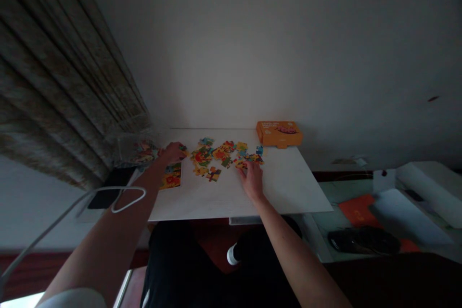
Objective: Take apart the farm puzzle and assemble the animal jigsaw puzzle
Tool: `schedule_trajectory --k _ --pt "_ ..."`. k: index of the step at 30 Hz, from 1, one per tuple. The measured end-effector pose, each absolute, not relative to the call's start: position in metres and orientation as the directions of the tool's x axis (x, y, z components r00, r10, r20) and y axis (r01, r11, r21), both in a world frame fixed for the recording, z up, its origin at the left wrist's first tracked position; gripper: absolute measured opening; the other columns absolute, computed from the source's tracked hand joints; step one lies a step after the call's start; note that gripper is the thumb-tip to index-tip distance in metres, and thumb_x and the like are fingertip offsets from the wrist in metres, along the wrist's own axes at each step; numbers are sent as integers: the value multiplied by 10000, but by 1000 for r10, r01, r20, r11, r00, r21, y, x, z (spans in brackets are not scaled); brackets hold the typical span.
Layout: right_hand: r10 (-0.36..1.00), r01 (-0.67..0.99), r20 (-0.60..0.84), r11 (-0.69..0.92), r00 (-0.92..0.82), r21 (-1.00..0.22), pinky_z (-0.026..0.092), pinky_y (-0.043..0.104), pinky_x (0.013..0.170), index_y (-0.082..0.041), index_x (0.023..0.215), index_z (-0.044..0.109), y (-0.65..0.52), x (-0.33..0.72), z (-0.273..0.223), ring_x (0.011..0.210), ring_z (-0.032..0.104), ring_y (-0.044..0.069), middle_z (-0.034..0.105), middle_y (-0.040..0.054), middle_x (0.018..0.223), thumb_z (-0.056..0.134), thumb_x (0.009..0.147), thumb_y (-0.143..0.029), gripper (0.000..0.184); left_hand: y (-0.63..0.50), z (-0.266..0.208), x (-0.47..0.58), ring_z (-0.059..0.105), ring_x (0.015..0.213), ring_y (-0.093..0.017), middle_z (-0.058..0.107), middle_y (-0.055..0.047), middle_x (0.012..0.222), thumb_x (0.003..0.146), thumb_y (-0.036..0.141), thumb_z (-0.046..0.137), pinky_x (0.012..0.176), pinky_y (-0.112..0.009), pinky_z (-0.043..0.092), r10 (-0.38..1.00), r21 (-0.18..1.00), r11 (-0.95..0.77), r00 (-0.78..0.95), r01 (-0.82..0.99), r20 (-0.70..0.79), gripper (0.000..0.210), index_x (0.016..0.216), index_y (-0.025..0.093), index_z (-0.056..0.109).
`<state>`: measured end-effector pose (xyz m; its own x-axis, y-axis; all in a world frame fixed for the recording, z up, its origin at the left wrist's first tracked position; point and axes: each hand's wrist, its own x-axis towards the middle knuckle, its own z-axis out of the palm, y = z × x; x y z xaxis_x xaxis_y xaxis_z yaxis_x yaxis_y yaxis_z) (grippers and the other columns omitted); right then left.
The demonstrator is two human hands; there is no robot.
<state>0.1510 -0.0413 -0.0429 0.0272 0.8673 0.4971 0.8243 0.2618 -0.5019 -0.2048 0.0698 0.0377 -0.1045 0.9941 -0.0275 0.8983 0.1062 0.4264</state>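
Jigsaw pieces (pixel 202 155) scattered mid-table, toward far edge of white table (pixel 288 183). Left hand (pixel 173 153) near left edge, at more pieces; grip cannot be told. Right hand (pixel 253 180) touching pieces right of centre; pinch unclear. Orange box (pixel 280 134) at far right corner.

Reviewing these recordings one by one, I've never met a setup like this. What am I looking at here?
There's no machine: these are a person's bare hands, seen by a head-worn camera looking forward and down. On the white table lie colourful jigsaw pieces, a picture card beside the left forearm, and an orange box near the far right corner. The left hand and right hand are each at pieces, on opposite sides of the spread. It's too dim to tell whether either holds one.
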Motion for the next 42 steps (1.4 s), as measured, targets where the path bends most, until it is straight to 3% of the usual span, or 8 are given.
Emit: schedule_trajectory --k 6,10,12,17,24,29,36,42 --pt "853 760 519 304 51 -575 502 485 958 -187 1166 619 -40 150 -46 1091 611 305 678 144 1130 596 1004 -389 261 65 53 -205 651 865 -250 713 -105 905 890 358 599 747 -341 462 968 485 212 -249 849 13 227 934 154 690" --pt "847 637 527 369 69 -677 537 444 958 -223 1180 598 -41 150 -48 1090 629 269 647 117 1140 577 976 -303 220 35 55 -176 643 829 -208 702 -47 833 839 387 627 732 -305 464 927 729 221 -372 648 50 219 895 179 663" --pt "852 579 518 386 75 -718 554 422 939 -229 1171 601 -41 150 -49 1080 641 253 633 109 1148 541 954 -248 225 10 45 -147 655 771 -182 701 -31 803 813 370 655 708 -283 490 952 871 143 -305 471 8 206 883 175 646" --pt "853 541 504 363 135 -759 560 425 941 -225 1277 608 -42 150 -50 1074 656 253 633 131 1198 510 899 -180 393 -60 8 -66 685 656 -141 711 3 831 795 236 654 662 -263 540 984 981 60 -178 185 -26 470 1259 200 591" --pt "858 526 484 336 171 -781 557 430 938 -215 1164 643 -41 151 -49 1024 693 260 728 130 1115 505 945 -272 265 -100 -4 -25 682 695 -168 675 10 678 884 138 625 739 -283 509 998 763 -4 -44 646 43 236 1087 208 720" --pt "879 484 428 287 210 -827 562 343 740 -227 1022 584 -41 154 -50 757 683 216 726 75 908 570 927 -384 184 -108 -1 -29 698 992 -273 735 -91 957 907 253 687 924 -413 513 977 482 -141 43 865 208 85 964 194 705" --pt "908 297 369 303 199 -906 550 289 647 -228 1282 529 -41 155 -48 701 687 184 707 42 923 620 923 -450 432 -108 -3 -55 634 1198 -258 691 -109 1283 884 149 596 1077 -433 470 753 374 -657 580 654 310 280 1137 211 699" --pt "972 136 213 199 98 -971 583 328 662 -235 1115 614 -38 160 -50 710 733 221 732 36 874 749 813 -538 449 -111 5 -54 573 1298 -279 659 -89 1385 899 210 598 1152 -493 369 705 349 -699 683 624 191 389 1275 243 693"
